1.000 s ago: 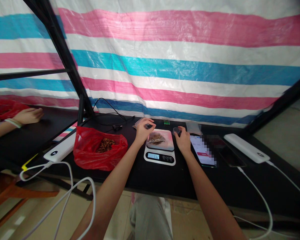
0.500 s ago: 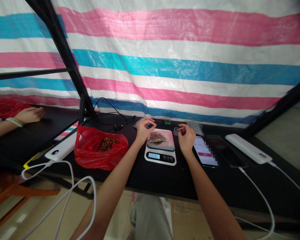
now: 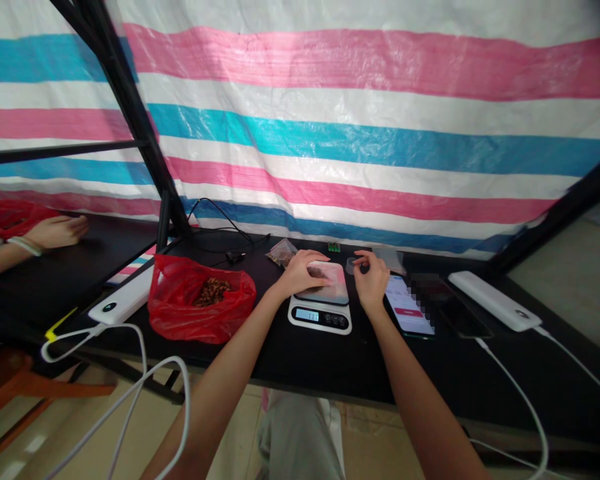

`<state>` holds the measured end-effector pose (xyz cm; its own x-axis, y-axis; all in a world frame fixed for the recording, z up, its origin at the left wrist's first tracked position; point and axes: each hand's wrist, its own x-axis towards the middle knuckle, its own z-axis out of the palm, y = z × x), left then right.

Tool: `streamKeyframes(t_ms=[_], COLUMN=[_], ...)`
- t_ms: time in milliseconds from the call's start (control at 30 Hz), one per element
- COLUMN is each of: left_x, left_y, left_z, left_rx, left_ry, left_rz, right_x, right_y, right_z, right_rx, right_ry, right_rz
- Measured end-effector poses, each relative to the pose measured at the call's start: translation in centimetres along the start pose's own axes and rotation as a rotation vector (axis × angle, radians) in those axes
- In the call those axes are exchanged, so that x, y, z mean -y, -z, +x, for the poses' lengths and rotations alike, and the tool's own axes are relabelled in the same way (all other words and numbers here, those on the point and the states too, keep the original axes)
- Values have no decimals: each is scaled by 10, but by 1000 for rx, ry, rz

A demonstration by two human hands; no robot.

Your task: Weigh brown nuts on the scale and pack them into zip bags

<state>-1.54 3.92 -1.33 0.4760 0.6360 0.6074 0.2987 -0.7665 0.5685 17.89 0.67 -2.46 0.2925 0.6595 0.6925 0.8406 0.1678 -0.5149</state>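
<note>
My left hand [image 3: 300, 272] reaches over the scale's plate, thumb and fingers spread around a small clear bag of brown bits [image 3: 319, 272], which the hand partly covers. I cannot see a firm grip on it. The white kitchen scale [image 3: 320, 321] has a lit display; its digits are blurred. To the right of the scale, my right hand [image 3: 372, 279] hovers with bent fingers, a gap between thumb and forefinger, and nothing visible in them. Close to its fingertips sits a small clear round plastic piece [image 3: 351, 266]. Another filled clear bag [image 3: 281, 253] lies behind my left hand.
A red plastic bag [image 3: 180, 313] with brown pieces [image 3: 212, 292] stands open at left. White power banks [image 3: 495, 300] with cables flank the table, beside phones [image 3: 409, 307]. Green batteries [image 3: 334, 247] and empty clear bags [image 3: 390, 260] lie behind. A co-worker's hand [image 3: 63, 231] rests at far left.
My left hand has moved right and down from the scale's back left corner onto the bag on the plate, with its fingers spreading. The right hand has hardly moved.
</note>
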Motion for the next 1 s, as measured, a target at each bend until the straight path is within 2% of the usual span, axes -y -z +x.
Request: streamKeyframes(t_ms=[133,300,367,500,567,733,1000], left_x=[2,2,1,1,1,1,4], left_y=[-3,-2,-1,-1,-2,-5,-4], left_z=[-3,-2,-2,-1,-1,-2,-2], left_rx=[126,116,85,85,103,137,168], left_ry=[38,69,77,43,22,43,28], left_rz=[112,54,-4,-49,-54,-100,-122], right_x=[0,1,1,2,4,10,13], right_y=[0,3,3,1,0,1,7], right_z=[1,4,4,0,-3,-5,-6], right_rx=[-11,-6,91,442,521,605,600], right_ry=[10,88,121,175,180,207,240], right_rz=[17,145,230,349,334,253,26])
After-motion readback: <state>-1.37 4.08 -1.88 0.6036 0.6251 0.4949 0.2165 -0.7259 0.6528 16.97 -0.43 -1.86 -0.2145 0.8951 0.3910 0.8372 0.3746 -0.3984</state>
